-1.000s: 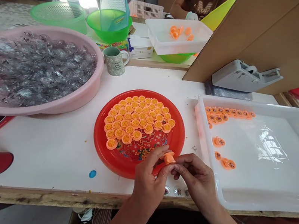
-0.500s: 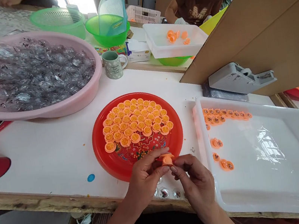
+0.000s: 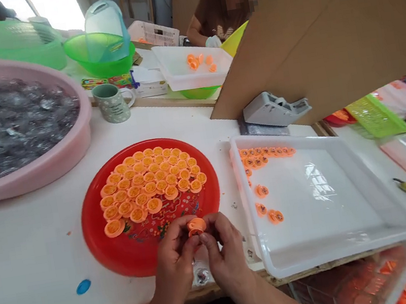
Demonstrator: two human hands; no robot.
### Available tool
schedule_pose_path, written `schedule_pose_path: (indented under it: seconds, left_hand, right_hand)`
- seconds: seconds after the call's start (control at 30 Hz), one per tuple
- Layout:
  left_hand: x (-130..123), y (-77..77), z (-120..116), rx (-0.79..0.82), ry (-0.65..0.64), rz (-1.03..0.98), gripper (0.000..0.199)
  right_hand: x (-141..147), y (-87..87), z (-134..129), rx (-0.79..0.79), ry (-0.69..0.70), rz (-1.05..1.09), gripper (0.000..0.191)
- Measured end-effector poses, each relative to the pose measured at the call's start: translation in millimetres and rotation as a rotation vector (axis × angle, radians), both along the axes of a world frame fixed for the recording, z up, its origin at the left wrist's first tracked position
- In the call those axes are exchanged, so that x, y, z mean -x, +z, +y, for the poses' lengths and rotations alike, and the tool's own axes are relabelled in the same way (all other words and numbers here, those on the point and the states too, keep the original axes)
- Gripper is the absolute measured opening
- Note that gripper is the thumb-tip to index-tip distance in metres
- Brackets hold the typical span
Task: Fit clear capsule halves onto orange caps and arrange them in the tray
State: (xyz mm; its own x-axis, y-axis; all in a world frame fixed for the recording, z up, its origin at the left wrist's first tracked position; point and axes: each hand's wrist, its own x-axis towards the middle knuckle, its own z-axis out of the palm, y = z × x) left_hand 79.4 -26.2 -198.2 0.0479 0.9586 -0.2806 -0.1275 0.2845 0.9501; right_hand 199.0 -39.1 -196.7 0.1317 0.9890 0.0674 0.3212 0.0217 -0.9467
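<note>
Between my left hand and my right hand, a small orange plastic toy teacup is pinched near the table's front edge. Thumbs and fingers of both hands press on it from either side. Just behind lies a red round tray with a flowered middle, bearing many similar orange pieces with yellow centres. A clear plastic dome with a dark print shows on the table below my hands. To the right, a white shallow bin holds orange pieces with printed centres along its left side.
A pink basin full of clear plastic parts stands at left. Behind are a mug, green baskets and a tape dispenser before a cardboard divider. A person sits opposite. A blue disc lies at front left.
The camera view has turned right, so the table things sit further left and a crate of orange parts shows at lower right. Both hands still hold the toy teacup, now at a different tilt.
</note>
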Motion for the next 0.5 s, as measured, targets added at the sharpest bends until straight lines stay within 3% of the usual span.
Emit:
schedule_pose_path:
  seconds: [0.1, 0.2, 0.27, 0.33, 0.5]
  left_hand:
    - [-5, -2.4, 5, 0.011, -0.037, 0.034, 0.031]
    - [-11, 1.9, 11, 0.006, -0.121, 0.055, 0.039]
    - [-10, 3.5, 15, -0.031, -0.120, 0.119, 0.046]
    - [-2, 0.5, 22, -0.059, -0.061, 0.270, 0.047]
    - [41, -24.4, 43, -0.104, 0.141, 0.767, 0.034]
  right_hand:
    - [-2, 1.0, 5, 0.038, 0.015, 0.071, 0.007]
    - [-30, 4.3, 15, 0.154, 0.042, 0.125, 0.014]
    - [-68, 8.2, 28, 0.223, -0.039, 0.131, 0.024]
    - [-118, 12.6, 48, 0.243, -0.242, 0.062, 0.033]
    - [-231, 11.4, 99, 0.237, -0.553, -0.137, 0.033]
